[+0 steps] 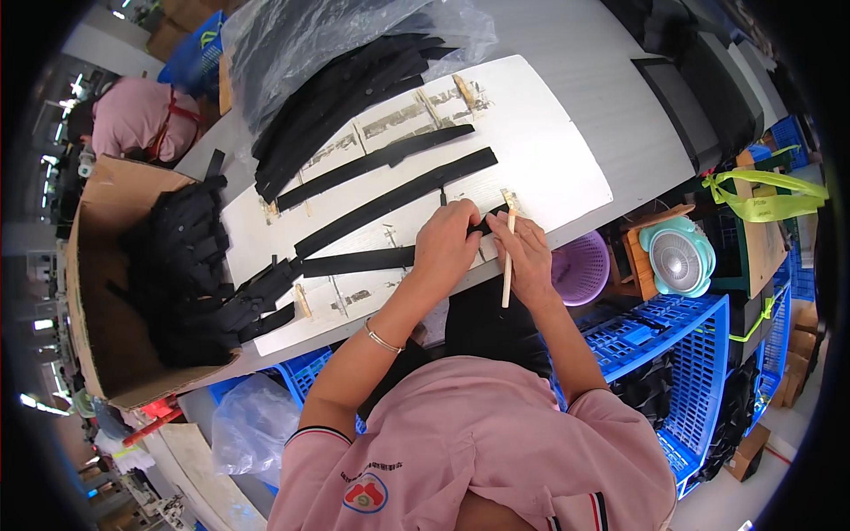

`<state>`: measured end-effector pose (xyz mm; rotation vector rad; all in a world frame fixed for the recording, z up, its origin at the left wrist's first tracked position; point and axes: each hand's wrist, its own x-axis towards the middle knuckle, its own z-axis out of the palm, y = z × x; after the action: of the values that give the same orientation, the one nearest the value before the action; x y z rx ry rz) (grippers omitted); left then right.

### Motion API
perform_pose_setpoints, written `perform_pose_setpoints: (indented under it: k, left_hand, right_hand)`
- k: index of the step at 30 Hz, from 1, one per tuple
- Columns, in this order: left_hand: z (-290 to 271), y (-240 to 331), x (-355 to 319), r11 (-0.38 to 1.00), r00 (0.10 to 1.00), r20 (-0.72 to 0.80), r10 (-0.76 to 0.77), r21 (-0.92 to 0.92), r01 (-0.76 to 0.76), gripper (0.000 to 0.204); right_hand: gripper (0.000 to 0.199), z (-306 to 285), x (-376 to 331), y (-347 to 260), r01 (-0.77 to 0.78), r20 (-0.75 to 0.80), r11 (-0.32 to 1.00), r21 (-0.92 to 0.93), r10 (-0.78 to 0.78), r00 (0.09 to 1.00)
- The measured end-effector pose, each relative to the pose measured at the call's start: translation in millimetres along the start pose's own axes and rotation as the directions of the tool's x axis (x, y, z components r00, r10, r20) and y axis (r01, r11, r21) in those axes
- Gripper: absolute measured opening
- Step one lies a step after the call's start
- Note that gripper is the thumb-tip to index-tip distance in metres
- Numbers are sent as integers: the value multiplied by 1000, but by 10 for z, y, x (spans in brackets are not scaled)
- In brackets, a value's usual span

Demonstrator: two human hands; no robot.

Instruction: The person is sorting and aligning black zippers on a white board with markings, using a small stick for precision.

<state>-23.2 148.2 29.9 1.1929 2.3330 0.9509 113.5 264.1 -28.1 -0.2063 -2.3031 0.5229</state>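
A black fabric strip [359, 262] lies across the white board [562, 164], its near end running under my hands. My left hand [450, 237] is closed on that end, with the fingertips pressed down on it. In my right hand [529, 254], right beside it, a thin cream-coloured stick [507, 279] is gripped, pointing down toward my lap; its exact kind I cannot make out. Farther up the board lie another black strip [398, 202] and a shorter-looking one [376, 165]. A thick bundle of black strips [341, 97] rests at the far side, partly under clear plastic.
A cardboard box [84, 292] heaped with black strips stands at the left. To the right are a purple basket [580, 270], a turquoise fan [677, 257] and blue crates [699, 389]. Another person in pink [146, 119] sits at the far left.
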Motion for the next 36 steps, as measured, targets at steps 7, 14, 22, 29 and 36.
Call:
perform_pose_setpoints:
  k: [7,14,22,29,36]
  left_hand:
    - [-186,82,257,981,970,224,-99,-140,132,37]
    - [-216,27,255,980,951,288,-111,-124,152,35]
    - [-525,-221,-110,986,957,256,-138,-54,157,27]
    - [-128,-165,-409,961,940,-265,215,231,-154,24]
    - [245,-214,-461,986,849,-502,164,109,-125,13]
  right_hand:
    - [43,-6,8,-51,-35,3,999,-24,35,999]
    - [44,18,-29,-64,-23,-18,993,-118,21,1000]
    - [45,-29,14,-137,-60,30,989,-136,65,997]
    - [49,-13,33,-196,-20,30,989,-145,25,999]
    - [41,-139,153,-163,-110,76,993,-32,112,991]
